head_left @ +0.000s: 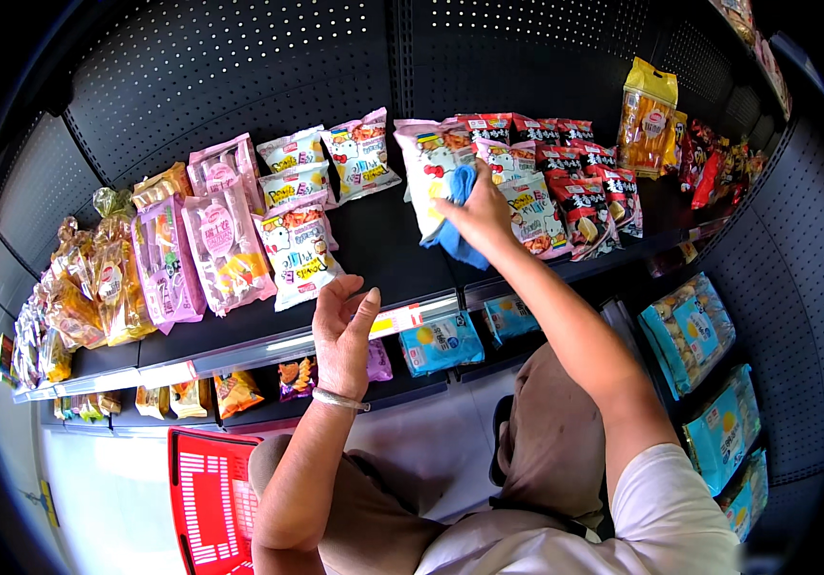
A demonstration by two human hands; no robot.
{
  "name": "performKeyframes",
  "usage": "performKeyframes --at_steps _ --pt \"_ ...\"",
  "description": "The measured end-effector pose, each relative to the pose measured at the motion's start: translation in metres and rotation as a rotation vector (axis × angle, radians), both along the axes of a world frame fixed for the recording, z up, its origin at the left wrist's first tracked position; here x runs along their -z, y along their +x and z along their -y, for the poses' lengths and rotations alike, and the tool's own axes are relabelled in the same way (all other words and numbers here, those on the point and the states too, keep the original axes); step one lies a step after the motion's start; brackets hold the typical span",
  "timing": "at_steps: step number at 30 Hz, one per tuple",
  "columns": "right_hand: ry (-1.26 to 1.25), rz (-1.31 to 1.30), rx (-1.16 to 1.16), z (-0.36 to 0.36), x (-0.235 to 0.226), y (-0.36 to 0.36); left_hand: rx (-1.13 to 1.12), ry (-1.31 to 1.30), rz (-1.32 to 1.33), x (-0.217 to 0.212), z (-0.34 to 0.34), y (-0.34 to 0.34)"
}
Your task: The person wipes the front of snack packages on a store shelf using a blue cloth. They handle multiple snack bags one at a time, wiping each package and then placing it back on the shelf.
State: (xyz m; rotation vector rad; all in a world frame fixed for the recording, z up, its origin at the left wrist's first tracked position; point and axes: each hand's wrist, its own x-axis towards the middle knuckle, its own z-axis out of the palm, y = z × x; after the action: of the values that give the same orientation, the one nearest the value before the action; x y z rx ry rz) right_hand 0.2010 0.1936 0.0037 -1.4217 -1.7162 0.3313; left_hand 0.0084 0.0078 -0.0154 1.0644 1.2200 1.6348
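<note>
Two hands were over the black shelf (373, 251): our right hand (481, 217) was closed on a bunched blue cloth (458, 222), pressed near a white snack bag (428, 168) at the shelf's middle, while our left hand (343, 331) hovered open and empty above the front rail (287, 347). We judged the cloth light, soft and limp, best gripped as a wad in the fist. Pink packets (223, 241) lay to the left, red packets (580, 187) to the right; a red basket (210, 498) sat below.
</note>
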Motion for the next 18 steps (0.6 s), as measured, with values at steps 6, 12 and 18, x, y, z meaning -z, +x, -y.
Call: performKeyframes --at_steps 6,12,18 --pt "-0.189 0.238 0.197 -0.032 0.013 -0.001 0.023 -0.073 0.05 0.002 -0.002 -0.009" --pt "-0.115 0.336 0.272 -0.035 0.037 -0.016 0.037 -0.095 0.034 -0.002 0.0 -0.01" --pt "0.001 0.421 0.214 -0.026 0.04 -0.025 0.034 -0.09 0.026 -0.008 0.005 -0.01"
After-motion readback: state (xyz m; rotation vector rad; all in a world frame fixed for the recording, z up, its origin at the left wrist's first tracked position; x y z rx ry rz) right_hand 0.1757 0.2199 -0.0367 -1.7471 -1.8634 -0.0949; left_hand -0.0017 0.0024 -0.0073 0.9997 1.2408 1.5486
